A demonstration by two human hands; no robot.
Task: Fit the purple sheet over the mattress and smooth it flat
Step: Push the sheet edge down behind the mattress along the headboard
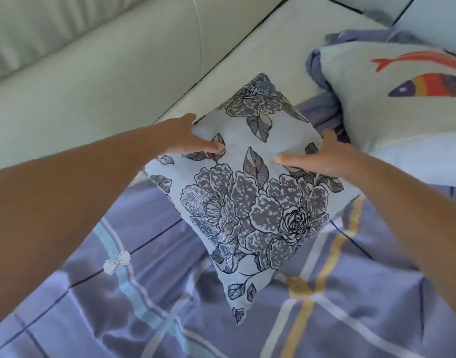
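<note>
The purple sheet (pixel 351 319), checked with pale blue, white and yellow stripes and a small bow print, covers the mattress across the lower half of the head view, with soft wrinkles. A light blue cushion with a grey flower print (pixel 247 202) is held tilted above the sheet. My left hand (pixel 188 136) grips its upper left edge, thumb on the front. My right hand (pixel 322 157) grips its right edge, thumb on the front. The sheet bunches in folds (pixel 325 104) near the bed's head.
A white cushion with colourful fish (pixel 402 104) leans at the upper right on the bunched sheet. A pale padded headboard (pixel 92 60) runs along the upper left. A bare strip of pale mattress (pixel 273 47) lies between the headboard and the sheet.
</note>
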